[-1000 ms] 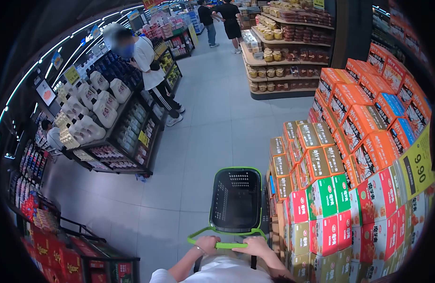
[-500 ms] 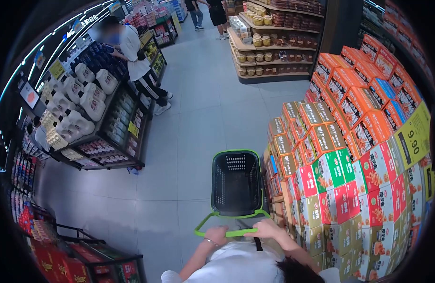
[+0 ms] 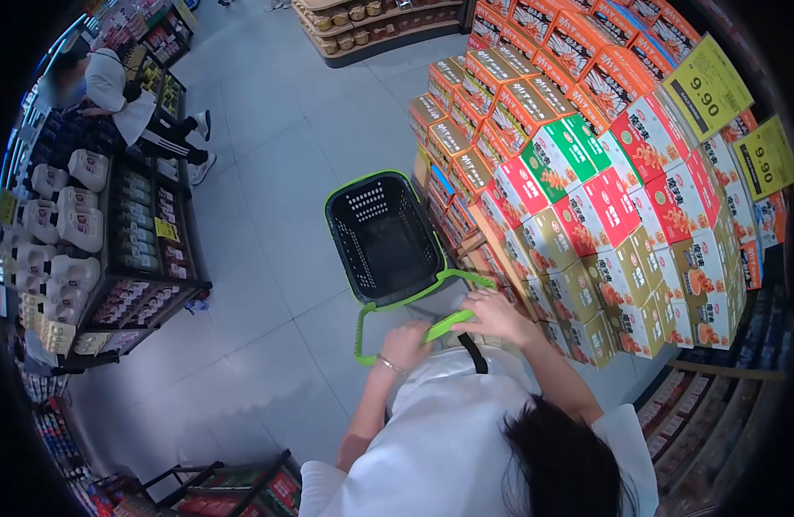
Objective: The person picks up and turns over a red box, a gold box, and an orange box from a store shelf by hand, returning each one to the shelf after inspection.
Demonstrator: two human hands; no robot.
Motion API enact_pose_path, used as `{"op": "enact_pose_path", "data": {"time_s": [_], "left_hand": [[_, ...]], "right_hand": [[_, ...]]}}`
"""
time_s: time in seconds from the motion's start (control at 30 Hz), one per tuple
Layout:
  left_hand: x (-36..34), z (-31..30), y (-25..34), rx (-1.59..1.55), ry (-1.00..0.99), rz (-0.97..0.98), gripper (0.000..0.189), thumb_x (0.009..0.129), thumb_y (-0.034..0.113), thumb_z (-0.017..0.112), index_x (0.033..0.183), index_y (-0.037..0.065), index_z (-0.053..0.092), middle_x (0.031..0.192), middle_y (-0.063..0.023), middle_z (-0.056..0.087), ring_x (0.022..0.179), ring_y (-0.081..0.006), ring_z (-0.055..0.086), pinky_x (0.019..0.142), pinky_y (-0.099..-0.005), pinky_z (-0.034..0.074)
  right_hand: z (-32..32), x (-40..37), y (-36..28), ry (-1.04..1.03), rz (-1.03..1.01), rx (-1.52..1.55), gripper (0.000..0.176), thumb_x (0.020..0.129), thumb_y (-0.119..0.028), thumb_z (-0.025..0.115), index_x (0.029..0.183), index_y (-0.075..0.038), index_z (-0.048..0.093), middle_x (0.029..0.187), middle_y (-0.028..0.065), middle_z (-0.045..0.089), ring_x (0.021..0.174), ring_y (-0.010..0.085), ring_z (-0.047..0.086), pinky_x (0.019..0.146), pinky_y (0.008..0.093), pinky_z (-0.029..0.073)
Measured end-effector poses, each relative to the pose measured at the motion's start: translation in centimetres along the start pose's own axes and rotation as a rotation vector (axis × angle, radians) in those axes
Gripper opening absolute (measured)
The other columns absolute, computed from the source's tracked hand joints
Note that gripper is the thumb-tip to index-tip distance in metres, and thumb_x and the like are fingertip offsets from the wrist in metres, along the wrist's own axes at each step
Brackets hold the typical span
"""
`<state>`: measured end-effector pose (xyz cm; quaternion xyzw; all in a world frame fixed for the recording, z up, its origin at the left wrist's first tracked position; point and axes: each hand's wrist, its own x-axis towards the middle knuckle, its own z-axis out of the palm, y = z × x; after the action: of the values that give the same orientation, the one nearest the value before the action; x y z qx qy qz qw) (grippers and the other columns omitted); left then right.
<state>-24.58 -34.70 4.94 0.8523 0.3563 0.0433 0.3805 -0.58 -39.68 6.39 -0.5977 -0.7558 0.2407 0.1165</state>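
A black shopping basket with a green rim stands in front of me, and I see nothing in it. Its bright green handle reaches back towards my waist. Wrapped round the handle on its left part is my left hand, closed, with a bracelet at the wrist. My right hand is closed on the same bar further right, close to the stacked boxes. A dark strap hangs just behind the bar, against my white clothing.
Stacked snack boxes rise close on the right, with yellow price signs above. At left, a shelf unit carries white jugs; a person in a white top stands behind it. A curved shelf of jars is ahead.
My view has tipped down and turned right. The basket and handle now sit at an angle, and the boxes appear closer. Both hands keep their hold on the handle.
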Motion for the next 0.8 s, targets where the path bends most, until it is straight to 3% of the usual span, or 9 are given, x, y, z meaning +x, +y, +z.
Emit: {"op": "enact_pose_path", "data": {"time_s": [0.2,0.37,0.5,0.6,0.73,0.8], "left_hand": [[0.6,0.4,-0.1,-0.050,-0.002,0.015,0.029,0.074,0.024,0.069,0.097,0.008,0.066,0.091,-0.0145,0.066,0.083,-0.0347,0.064,0.073,-0.0431,0.052],[1.7,0.0,0.5,-0.131,-0.139,0.015,0.035,0.071,0.027,0.073,0.098,0.006,0.065,0.090,-0.0162,0.066,0.086,-0.0347,0.064,0.074,-0.0425,0.051],[3.6,-0.8,1.3,-0.135,-0.103,-0.007,0.038,0.071,0.029,0.074,0.099,0.005,0.065,0.091,-0.0165,0.066,0.086,-0.0346,0.064,0.074,-0.0426,0.051],[4.7,-0.4,2.7,-0.101,-0.080,-0.010,0.035,0.075,0.027,0.072,0.101,0.006,0.065,0.090,-0.0153,0.067,0.086,-0.0341,0.064,0.074,-0.0422,0.051],[7.1,1.1,4.2,-0.074,-0.091,-0.032,0.032,0.076,0.026,0.071,0.101,0.006,0.066,0.091,-0.0156,0.067,0.085,-0.0338,0.064,0.074,-0.0416,0.051],[7.8,1.3,4.5,-0.076,-0.083,-0.035,0.032,0.076,0.026,0.070,0.102,0.007,0.066,0.092,-0.0153,0.067,0.085,-0.0334,0.065,0.075,-0.0417,0.051]], "right_hand": [[-0.3,-0.7,-0.1,-0.039,0.055,0.061,0.049,0.079,-0.053,0.064,0.081,-0.004,0.066,0.081,0.0131,0.061,0.088,0.0314,0.059,0.087,0.0414,0.042],[-1.4,-0.5,0.5,-0.148,0.094,0.134,0.050,0.078,-0.054,0.065,0.085,-0.004,0.067,0.083,0.0156,0.064,0.090,0.0330,0.060,0.087,0.0428,0.043],[-3.4,1.5,1.1,-0.266,0.111,0.117,0.049,0.078,-0.053,0.065,0.087,-0.005,0.067,0.084,0.0167,0.065,0.091,0.0339,0.061,0.085,0.0437,0.044],[-4.5,2.6,2.2,-0.300,0.082,0.133,0.048,0.081,-0.050,0.064,0.092,-0.003,0.065,0.093,0.0190,0.064,0.095,0.0354,0.060,0.085,0.0428,0.045],[-7.8,3.0,4.5,-0.088,0.045,0.228,0.048,0.085,-0.044,0.061,0.104,0.000,0.061,0.101,0.0190,0.060,0.103,0.0337,0.056,0.089,0.0412,0.044],[-9.0,2.8,6.1,0.155,0.096,0.186,0.045,0.086,-0.034,0.063,0.113,0.001,0.056,0.112,0.0186,0.055,0.108,0.0338,0.053,0.092,0.0420,0.042]]}}
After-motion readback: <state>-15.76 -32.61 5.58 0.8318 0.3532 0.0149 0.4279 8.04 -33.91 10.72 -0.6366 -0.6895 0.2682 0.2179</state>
